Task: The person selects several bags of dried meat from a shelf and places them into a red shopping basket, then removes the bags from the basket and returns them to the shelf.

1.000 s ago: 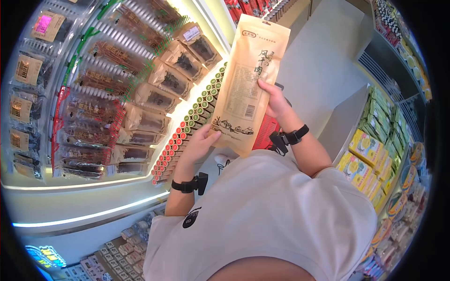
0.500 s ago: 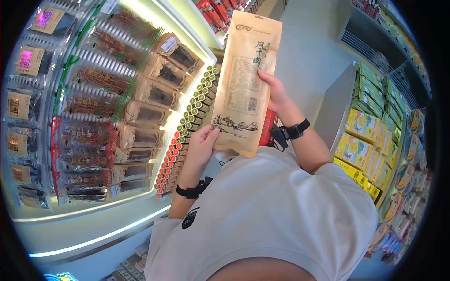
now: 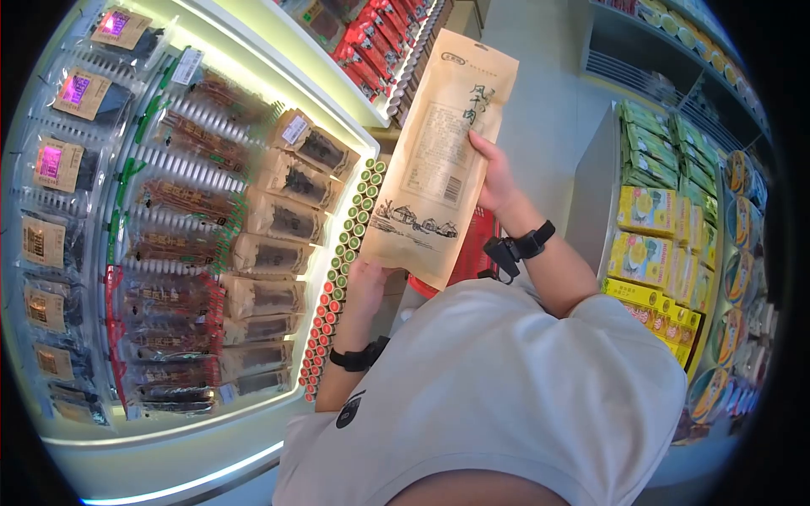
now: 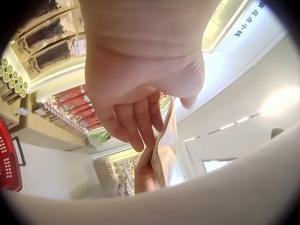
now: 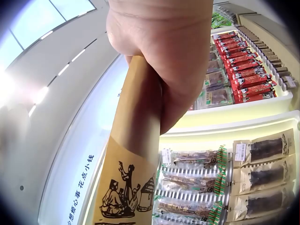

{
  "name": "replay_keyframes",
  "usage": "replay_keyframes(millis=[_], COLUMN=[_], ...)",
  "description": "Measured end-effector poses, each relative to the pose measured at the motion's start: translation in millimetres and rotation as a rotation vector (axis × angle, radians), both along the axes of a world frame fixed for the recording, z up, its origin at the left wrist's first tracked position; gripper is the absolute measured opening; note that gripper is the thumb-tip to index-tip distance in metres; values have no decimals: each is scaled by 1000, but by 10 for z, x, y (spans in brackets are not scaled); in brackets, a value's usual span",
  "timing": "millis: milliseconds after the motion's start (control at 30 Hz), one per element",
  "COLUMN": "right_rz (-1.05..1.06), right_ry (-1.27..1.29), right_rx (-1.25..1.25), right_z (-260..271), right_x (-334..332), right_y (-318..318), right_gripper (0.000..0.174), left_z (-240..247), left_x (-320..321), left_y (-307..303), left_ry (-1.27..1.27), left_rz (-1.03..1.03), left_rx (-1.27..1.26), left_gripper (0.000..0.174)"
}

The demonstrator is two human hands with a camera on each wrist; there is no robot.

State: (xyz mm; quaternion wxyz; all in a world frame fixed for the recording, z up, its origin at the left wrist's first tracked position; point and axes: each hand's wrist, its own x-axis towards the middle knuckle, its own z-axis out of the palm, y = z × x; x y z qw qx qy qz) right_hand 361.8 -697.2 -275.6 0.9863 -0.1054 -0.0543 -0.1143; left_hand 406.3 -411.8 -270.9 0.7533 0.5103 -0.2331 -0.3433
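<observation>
Reading the printed side of the air-dried-meat pouch (image 3: 434, 160) is prob. the step in hand: full face turned up twd. the wearer, barcode (image 3: 452, 188) showing. Pouch is held aloft just R of the lit display case (image 3: 181, 434), tilted, top end leaning away. R hand (image 3: 499, 181) pinches its R edge, thumb on the front, fingers behind; narrow grip. L hand (image 3: 365, 289) is by the bottom L corner, nearer the case: fingers loosely bent, thumb well apart, so a wide, slack hold; can't tell if it bears any wt. Red shopping basket (image 3: 479, 240) is lower down, also R of the case. Next move, I'd judge, calls for R keeping its pinch, L easing clear, then pouch down to basket or back to case, w/o creasing it.
</observation>
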Motion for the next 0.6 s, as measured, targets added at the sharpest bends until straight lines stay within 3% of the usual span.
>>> replay_keyframes(millis=[33, 100, 600], right_rz=[-4, -10, 94], right_ry=[2, 8, -133], right_rx=[2, -24, -295], right_z=[-4, 5, 223], right_x=[-11, -43, -260], right_y=[13, -14, -111], right_gripper=[43, 43, 45], left_z=[-37, -55, -212], left_x=[8, -6, -204], left_y=[33, 16, -10], left_ry=[2, -218, -189], left_rz=[-4, 33, 100], left_rx=[2, 347, 429], left_gripper=[34, 29, 22])
